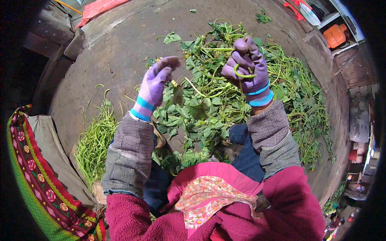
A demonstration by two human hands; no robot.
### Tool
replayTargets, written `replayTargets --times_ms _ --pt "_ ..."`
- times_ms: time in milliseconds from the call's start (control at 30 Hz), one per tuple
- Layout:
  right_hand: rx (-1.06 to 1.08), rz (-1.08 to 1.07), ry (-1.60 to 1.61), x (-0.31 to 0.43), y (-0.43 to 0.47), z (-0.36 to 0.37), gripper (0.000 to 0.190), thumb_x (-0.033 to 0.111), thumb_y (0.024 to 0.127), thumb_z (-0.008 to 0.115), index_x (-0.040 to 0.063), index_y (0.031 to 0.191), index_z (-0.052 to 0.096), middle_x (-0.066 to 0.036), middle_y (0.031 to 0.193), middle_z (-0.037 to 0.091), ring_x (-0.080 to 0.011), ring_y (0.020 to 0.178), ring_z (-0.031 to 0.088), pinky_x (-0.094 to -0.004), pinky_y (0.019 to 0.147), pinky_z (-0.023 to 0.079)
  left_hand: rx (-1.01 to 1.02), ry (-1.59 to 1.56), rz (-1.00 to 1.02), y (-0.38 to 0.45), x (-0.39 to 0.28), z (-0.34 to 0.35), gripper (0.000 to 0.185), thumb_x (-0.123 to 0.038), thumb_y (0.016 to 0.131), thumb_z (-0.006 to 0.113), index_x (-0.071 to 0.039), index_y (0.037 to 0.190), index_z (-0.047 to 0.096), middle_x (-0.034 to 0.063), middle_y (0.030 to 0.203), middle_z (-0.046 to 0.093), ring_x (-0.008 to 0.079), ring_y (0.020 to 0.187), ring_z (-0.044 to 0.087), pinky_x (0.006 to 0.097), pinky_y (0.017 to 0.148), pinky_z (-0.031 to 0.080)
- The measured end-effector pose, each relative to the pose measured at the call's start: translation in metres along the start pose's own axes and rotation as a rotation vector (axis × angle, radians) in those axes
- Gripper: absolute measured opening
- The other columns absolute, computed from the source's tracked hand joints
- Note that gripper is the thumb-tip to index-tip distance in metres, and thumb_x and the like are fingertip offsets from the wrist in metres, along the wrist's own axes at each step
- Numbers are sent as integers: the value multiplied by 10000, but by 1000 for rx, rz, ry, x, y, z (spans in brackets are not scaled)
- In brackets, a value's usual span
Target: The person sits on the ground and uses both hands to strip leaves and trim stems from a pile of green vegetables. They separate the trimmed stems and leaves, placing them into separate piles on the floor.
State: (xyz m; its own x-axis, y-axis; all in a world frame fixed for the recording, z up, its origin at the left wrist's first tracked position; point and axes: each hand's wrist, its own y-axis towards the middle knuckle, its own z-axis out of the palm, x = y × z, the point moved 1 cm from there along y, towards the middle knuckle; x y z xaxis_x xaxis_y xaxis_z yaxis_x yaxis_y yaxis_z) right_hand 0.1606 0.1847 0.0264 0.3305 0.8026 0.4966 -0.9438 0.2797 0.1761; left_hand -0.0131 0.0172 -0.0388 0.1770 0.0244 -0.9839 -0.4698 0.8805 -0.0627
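Note:
My left hand (155, 81), in a purple knitted glove with blue bands at the cuff, hangs over the left part of a heap of leafy green vines (208, 117). Its fingers are bent and slightly blurred, with a gap between them and the thumb; I see nothing held there. My right hand (247, 64), gloved alike, is closed above the heap. A curved green stem (245, 75) sticks out of its curled fingers, and a longer stem (218, 49) extends left from near its fingertips. On the ground to my left lies a pile of thin, leafless green stems (96, 141).
A floral cloth with green edging (42, 177) drapes over something at the left. Stripped-looking vines (310, 120) spread along the right side. An orange gas cylinder (335, 36) stands on a shelf at the upper right. Red plastic sheeting (99, 10) lies at the upper left.

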Motion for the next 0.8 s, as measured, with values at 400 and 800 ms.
replayTargets --times_ms 400,800 --pt "-97 -145 -20 23 0 -20 277 366 914 508 118 793 534 107 458 239 -39 357 241 -258 486 328 -4 164 -84 0 17 11 234 -189 870 572 11 989 602 29 794 642 102 704 582 237 650 465" --pt "-323 -299 -197 21 -2 -26 227 311 930 497 102 845 476 95 495 193 -32 376 170 -228 501 293 -286 1379 227 0 3 0 238 -290 800 597 -100 927 664 131 816 654 305 785 630 381 717 490"
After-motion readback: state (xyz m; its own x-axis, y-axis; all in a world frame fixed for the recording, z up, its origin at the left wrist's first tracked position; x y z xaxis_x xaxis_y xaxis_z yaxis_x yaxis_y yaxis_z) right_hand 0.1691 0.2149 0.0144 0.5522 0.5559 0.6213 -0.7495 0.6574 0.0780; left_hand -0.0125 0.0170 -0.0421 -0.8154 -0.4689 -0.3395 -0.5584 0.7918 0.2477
